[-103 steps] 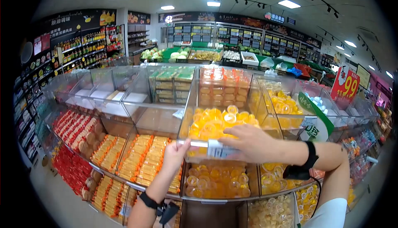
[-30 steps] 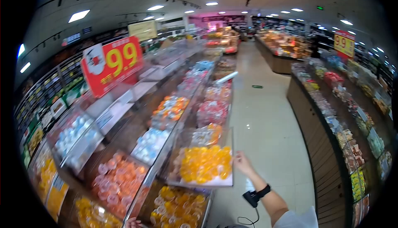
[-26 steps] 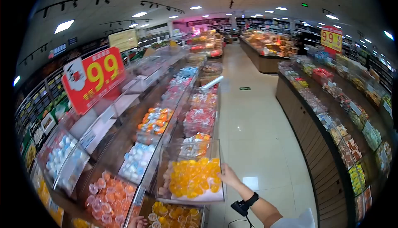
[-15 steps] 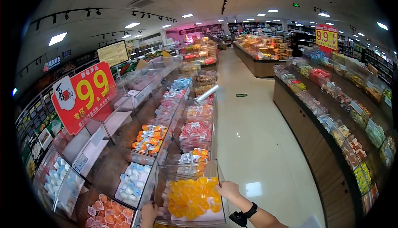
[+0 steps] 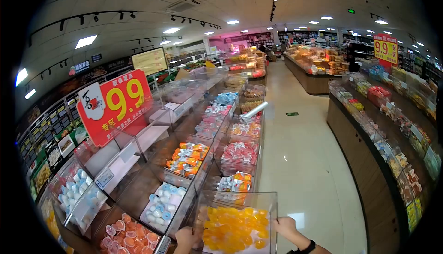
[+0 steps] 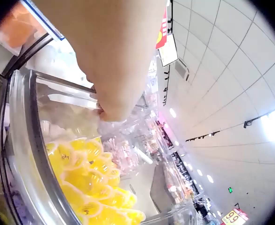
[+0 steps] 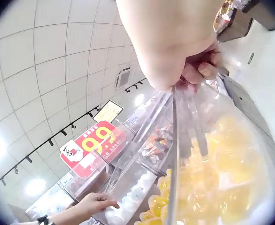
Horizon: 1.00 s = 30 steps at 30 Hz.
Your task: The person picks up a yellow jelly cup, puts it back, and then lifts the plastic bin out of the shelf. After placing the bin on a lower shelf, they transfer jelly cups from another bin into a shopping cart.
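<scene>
A shop aisle is seen from head height. At 6 o'clock in the head view, a clear bin [image 5: 236,224] heaped with yellow jelly cups [image 5: 233,230] is held above a counter of snack bins [image 5: 184,159]. The hands are kept apart, one at each side of the bin. The right hand [image 5: 285,227] is clamped on the rim at the bin's 3 o'clock, with its fingers curled over the wall. The left hand [image 5: 187,239] is pressed to the corner at 8 o'clock; whether it is closed round the edge cannot be told. A red 9.9 price sign [image 5: 115,106] is seen at 9 o'clock, and the tiled floor [image 5: 300,161] runs towards 1 o'clock.

The slick wall could probably be lost by the less certain left hand, so that the bin tips and cups are spilled.

Compared with half a second earlier, the bin is found further right in view and the left hand closer beneath it.
</scene>
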Each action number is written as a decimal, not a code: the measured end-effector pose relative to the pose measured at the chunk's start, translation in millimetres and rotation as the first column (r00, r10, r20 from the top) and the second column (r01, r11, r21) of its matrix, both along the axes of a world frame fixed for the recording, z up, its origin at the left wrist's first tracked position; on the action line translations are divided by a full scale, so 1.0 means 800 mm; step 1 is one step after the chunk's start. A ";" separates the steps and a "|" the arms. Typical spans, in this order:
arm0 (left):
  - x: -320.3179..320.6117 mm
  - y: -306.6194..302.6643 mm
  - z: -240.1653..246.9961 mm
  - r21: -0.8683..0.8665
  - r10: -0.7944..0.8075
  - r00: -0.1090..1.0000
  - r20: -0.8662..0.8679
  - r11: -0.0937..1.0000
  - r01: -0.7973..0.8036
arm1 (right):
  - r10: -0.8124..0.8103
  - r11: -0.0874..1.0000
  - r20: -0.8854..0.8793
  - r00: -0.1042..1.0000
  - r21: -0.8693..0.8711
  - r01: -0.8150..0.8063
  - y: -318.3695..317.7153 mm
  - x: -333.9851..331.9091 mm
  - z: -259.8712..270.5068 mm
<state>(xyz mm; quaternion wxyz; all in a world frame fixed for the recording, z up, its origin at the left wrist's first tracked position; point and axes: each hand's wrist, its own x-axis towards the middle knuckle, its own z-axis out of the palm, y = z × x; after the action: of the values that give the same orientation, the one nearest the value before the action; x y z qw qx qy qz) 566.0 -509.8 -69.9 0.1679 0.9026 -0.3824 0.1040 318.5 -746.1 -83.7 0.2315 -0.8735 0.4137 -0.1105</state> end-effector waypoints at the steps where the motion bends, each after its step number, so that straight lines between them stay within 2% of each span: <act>1: -0.005 0.000 0.002 0.004 -0.020 1.000 0.017 1.000 0.020 | -0.011 1.000 0.033 0.999 0.002 0.011 0.003 -0.013 -0.003; 2: -0.009 0.001 -0.002 -0.036 -0.071 0.997 0.018 0.997 0.071 | -0.023 1.000 0.066 0.998 0.004 0.023 0.007 -0.027 -0.001; 5: -0.047 -0.010 0.035 -0.006 0.043 0.996 -0.083 0.999 -0.044 | -0.112 0.992 0.162 0.980 -0.044 0.120 0.018 -0.065 0.023; 6: -0.061 -0.008 0.054 0.054 -0.027 0.998 -0.055 0.998 0.030 | -0.117 0.988 0.184 0.976 -0.077 0.133 0.019 -0.076 0.039; 9: -0.118 0.007 0.118 0.146 -0.001 0.978 -0.210 0.989 0.032 | -0.099 0.990 0.108 0.989 -0.092 0.109 0.024 -0.116 0.074; 10: -0.127 0.018 0.121 0.037 -0.111 0.985 -0.136 0.992 0.117 | -0.091 0.990 0.093 0.991 -0.101 0.100 0.029 -0.128 0.088; 11: -0.142 0.030 0.127 0.035 -0.082 0.981 -0.174 0.995 0.090 | -0.082 0.990 0.079 0.994 -0.111 0.090 0.035 -0.140 0.103; 13: -0.176 0.055 0.139 0.029 -0.025 0.969 -0.245 0.999 0.033 | -0.068 0.998 0.102 0.992 -0.013 0.069 0.057 -0.162 0.134; 14: -0.187 0.070 0.139 -0.108 -0.112 0.988 -0.105 0.989 0.101 | -0.060 0.998 0.112 0.992 0.039 0.056 0.066 -0.169 0.145; 17: -0.243 0.127 0.148 -0.115 0.034 0.999 0.041 0.993 -0.029 | 0.069 0.995 0.109 0.992 -0.076 -0.061 0.094 -0.187 0.154; 18: -0.248 0.153 0.131 0.037 0.042 0.994 -0.101 0.999 -0.038 | 0.113 0.992 0.097 0.989 -0.074 -0.106 0.107 -0.190 0.157; 20: -0.287 0.200 0.129 0.007 0.166 0.979 -0.118 0.986 -0.167 | 0.214 0.975 0.075 0.974 -0.078 -0.208 0.129 -0.190 0.158; 22: -0.338 0.249 0.136 -0.051 0.300 0.949 -0.100 0.951 -0.306 | 0.322 0.939 0.088 0.943 -0.156 -0.306 0.145 -0.190 0.133; 24: -0.376 0.303 0.111 -0.055 0.429 0.894 -0.128 0.897 -0.439 | 0.448 0.886 0.119 0.886 -0.190 -0.423 0.176 -0.189 0.119; 26: -0.440 0.361 0.109 -0.017 0.537 0.828 -0.163 0.837 -0.547 | 0.553 0.831 0.172 0.815 -0.182 -0.526 0.222 -0.186 0.116; 30: -0.571 0.459 0.114 -0.036 0.750 0.651 -0.117 0.652 -0.757 | 0.734 0.667 0.145 0.664 0.032 -0.744 0.335 -0.201 0.130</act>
<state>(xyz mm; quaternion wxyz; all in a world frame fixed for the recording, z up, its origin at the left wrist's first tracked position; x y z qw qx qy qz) 108.9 -142.7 21.5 0.1634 0.9760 0.0393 0.1382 157.9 -478.4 20.7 0.3191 -0.9467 0.0136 -0.0411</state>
